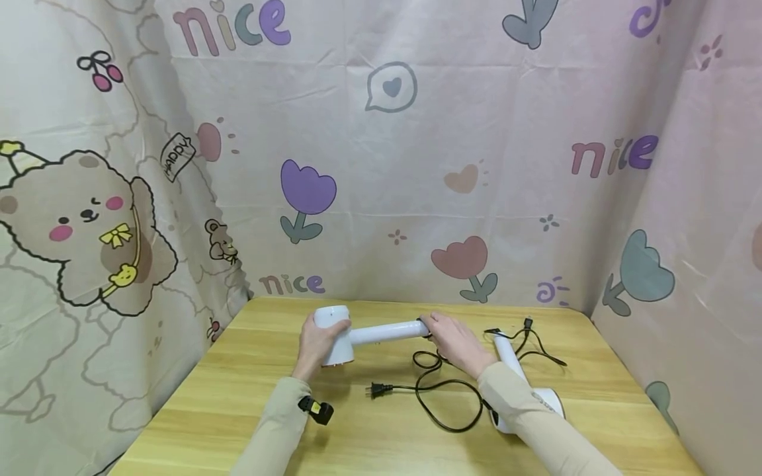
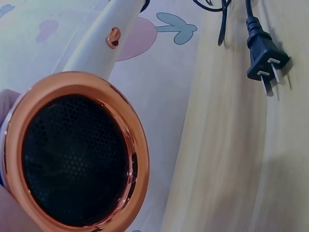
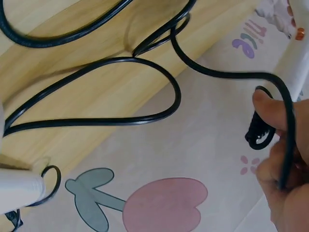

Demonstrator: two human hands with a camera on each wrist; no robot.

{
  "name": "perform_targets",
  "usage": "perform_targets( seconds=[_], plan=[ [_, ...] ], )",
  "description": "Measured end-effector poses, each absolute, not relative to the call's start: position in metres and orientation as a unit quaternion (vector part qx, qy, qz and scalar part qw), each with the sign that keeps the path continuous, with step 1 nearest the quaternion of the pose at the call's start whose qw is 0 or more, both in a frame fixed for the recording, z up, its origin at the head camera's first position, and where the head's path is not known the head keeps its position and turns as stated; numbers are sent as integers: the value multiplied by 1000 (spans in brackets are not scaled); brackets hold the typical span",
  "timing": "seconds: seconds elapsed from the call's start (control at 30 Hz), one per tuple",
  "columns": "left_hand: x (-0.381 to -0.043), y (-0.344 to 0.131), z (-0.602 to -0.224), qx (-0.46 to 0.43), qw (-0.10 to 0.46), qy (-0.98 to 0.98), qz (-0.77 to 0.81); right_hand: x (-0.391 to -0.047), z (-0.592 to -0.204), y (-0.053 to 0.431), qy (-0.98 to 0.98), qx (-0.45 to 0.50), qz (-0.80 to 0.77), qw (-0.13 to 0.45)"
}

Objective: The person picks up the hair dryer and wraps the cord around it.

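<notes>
A white hair dryer (image 1: 389,332) is held above the table by both hands, its handle stretching to the right. My left hand (image 1: 315,344) grips the dryer's head, with the thumb across its near side. The left wrist view shows the dryer's copper-coloured rim (image 2: 140,174) around a dark mesh grille. My right hand (image 1: 460,345) holds the far end of the handle, where the black cord (image 3: 231,75) comes out; in the right wrist view the thumb lies by the cord's base. A two-pin plug (image 1: 379,390) lies on the table below the dryer.
A second white hair dryer (image 1: 508,360) lies on the right of the wooden table (image 1: 238,396), its head partly behind the right sleeve. Its own black cord (image 1: 538,340) and plug (image 1: 528,322) lie beyond it. A patterned cloth (image 1: 381,165) hangs behind and at both sides.
</notes>
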State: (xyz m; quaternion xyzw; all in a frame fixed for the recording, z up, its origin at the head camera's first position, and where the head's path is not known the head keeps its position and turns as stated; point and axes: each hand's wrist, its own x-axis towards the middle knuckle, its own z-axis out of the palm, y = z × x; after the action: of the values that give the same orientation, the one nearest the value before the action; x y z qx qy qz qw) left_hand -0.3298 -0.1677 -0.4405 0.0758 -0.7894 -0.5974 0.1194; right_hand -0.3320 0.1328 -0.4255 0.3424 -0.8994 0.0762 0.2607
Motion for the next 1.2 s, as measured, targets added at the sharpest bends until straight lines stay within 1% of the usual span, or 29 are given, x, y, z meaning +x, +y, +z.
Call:
perform_targets(
  seconds=[0.2,0.3,0.4,0.5,0.6,0.7,0.87,1.0,1.1,1.2],
  plan=[
    [-328,-166,-435,95,142,-787,-593,-332,-432,125,-884,307,78,344],
    [-329,-164,-436,107,160,-777,-600,-332,-435,117,-883,280,121,357],
    [-329,-163,-437,121,179,-760,-613,-330,-433,110,-892,227,242,307],
    [-330,-164,-438,125,189,-742,-631,-327,-427,106,-872,151,415,210],
    [-331,-166,-439,119,177,-727,-653,-326,-422,106,-827,87,542,118],
    [-331,-167,-438,114,154,-714,-674,-325,-421,108,-795,59,602,49],
    [-331,-169,-441,104,133,-696,-698,-325,-426,112,-759,42,650,-18],
    [-332,-171,-441,96,121,-693,-704,-328,-426,120,-744,87,659,-71],
    [-333,-174,-440,94,105,-691,-709,-328,-423,125,-745,111,652,-90],
    [-332,-178,-440,96,84,-694,-709,-327,-420,127,-759,121,633,-89]
  ],
)
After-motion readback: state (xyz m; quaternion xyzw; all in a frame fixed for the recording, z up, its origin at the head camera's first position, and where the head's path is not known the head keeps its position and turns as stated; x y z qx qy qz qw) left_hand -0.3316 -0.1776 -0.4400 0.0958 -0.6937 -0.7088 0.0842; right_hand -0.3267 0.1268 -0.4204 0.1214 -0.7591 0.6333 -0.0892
